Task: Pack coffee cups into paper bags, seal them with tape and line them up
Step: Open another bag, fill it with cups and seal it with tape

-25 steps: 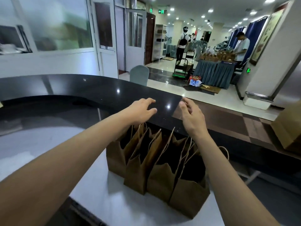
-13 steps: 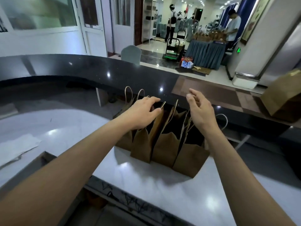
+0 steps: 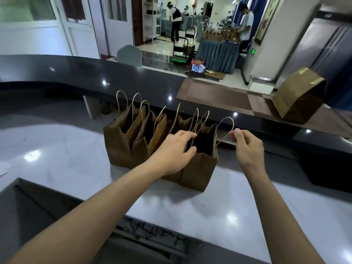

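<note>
- Head view: four open paper bags (image 3: 133, 147) stood in a tight row on the white bench (image 3: 238, 206).
- The left hand (image 3: 171, 151) gripped the nearest bag (image 3: 200, 168) at its rim; the right hand (image 3: 247, 147) pinched that bag's twine handle (image 3: 225, 124).
- No coffee cups showed; the bag insides were dark.
- Risk, as I judged: pulling the handle sideways could tip this light bag or drag its neighbours out of line.

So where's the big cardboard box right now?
The cardboard box sits tilted on the dark raised counter at upper right, beyond the row of paper bags.
</note>
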The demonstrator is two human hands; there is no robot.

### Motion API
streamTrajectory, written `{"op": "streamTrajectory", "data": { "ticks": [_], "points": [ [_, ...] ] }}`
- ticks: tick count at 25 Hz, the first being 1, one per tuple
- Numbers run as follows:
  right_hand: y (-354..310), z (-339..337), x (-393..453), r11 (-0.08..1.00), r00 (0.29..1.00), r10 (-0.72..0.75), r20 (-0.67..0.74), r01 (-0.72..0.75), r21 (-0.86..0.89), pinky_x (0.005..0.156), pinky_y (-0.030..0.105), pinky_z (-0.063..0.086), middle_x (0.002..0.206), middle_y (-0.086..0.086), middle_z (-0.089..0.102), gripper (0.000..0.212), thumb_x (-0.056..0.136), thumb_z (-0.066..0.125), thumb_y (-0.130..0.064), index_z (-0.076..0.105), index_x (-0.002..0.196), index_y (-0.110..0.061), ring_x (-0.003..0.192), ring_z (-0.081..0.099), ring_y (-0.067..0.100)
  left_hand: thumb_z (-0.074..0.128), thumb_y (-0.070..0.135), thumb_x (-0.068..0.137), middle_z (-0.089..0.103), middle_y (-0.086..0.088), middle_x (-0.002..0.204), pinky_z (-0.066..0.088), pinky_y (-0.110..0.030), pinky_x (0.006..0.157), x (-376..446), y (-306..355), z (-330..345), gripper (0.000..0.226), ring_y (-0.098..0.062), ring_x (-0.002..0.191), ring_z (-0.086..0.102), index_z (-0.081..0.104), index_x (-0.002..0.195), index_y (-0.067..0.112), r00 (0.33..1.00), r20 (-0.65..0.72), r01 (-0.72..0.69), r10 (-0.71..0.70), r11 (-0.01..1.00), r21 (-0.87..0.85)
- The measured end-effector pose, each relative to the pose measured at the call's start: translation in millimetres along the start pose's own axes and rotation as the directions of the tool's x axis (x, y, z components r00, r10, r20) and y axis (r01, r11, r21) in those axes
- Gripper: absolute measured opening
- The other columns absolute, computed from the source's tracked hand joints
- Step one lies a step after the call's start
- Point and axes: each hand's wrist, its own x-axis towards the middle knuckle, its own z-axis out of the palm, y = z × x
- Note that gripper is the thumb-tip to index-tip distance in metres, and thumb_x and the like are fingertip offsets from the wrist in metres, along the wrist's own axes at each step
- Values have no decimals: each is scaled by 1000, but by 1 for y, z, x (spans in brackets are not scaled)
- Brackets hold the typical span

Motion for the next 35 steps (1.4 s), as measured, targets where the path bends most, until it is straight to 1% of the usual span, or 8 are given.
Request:
{"op": "streamTrajectory", "data": {
  "ticks": [6, 13, 16, 21, 24, 27, 31, 35],
  "points": [
    [59, 2, 56, 988, 987, 150, 53, -147, -47, 81, 36, 54, 94, -7, 71, 24, 104, 52, -29, 75, 102, -23, 95, 65, 15, 47, 37, 104, 39, 11, 154, 30, -39, 118, 8, 12, 40, 50, -19, 143, 31, 37, 152, 33, 996, -7, 86, -86, 996, 14],
    [85, 23, 109, 994, 953, 97, 286, -76, -84, 62, 17, 43, 84, -15, 65, 18, 106, 52, -29, 69, 107, -34, 74, 56, 2, 48, 36, 104, 41, 16, 152, 39, -38, 115, 22, 20, 80, 47, -12, 138, 38, 39, 150, 36, 974, -89, 208, -208, 978, -8],
    [86, 31, 122, 998, 925, 32, 378, -11, -56, 65, 7, 42, 93, -14, 68, 18, 106, 53, -25, 69, 113, -31, 84, 62, -1, 46, 39, 104, 38, 18, 154, 34, -34, 117, 29, 19, 94, 48, -10, 140, 35, 36, 150, 40, 966, -90, 245, -241, 969, 36],
    [89, 37, 139, 989, 851, -72, 520, 129, -74, 100, 33, 46, 129, -3, 65, 26, 105, 55, -19, 71, 125, -25, 121, 56, 14, 45, 43, 104, 36, 19, 153, 31, -25, 109, 32, 16, 113, 49, -9, 136, 36, 31, 150, 43, 959, -70, 279, -274, 957, 79],
    [90, 33, 144, 963, 787, -152, 598, 253, -87, 95, 29, 42, 124, -9, 64, 25, 104, 56, -15, 73, 120, -25, 119, 56, 12, 45, 42, 103, 36, 20, 149, 34, -25, 109, 31, 16, 120, 49, -7, 132, 37, 32, 150, 43, 959, -83, 279, -271, 955, 104],
    [92, 27, 149, 928, 746, -165, 645, 339, -154, 102, 39, 48, 127, -3, 64, 24, 102, 58, -16, 75, 117, -23, 122, 57, 18, 44, 43, 103, 36, 21, 146, 35, -24, 108, 31, 18, 123, 48, -5, 128, 36, 33, 150, 43, 959, -88, 278, -269, 953, 118],
    [93, 17, 152, 856, 771, -151, 619, 415, -309, 103, 51, 46, 118, 0, 62, 21, 103, 58, -26, 77, 110, -26, 113, 56, 23, 35, 50, 105, 44, 20, 132, 37, -22, 101, 28, 21, 128, 40, -2, 116, 38, 46, 142, 42, 952, -123, 296, -281, 947, 124],
    [96, -3, 151, 869, 768, -83, 635, 368, -332, 96, 49, 49, 107, -2, 59, 22, 102, 59, -39, 77, 102, -27, 104, 57, 22, 32, 50, 104, 48, 22, 117, 37, -16, 87, 21, 26, 131, 35, -3, 104, 41, 57, 126, 40, 936, -203, 319, -287, 936, 150]
  ]
}}
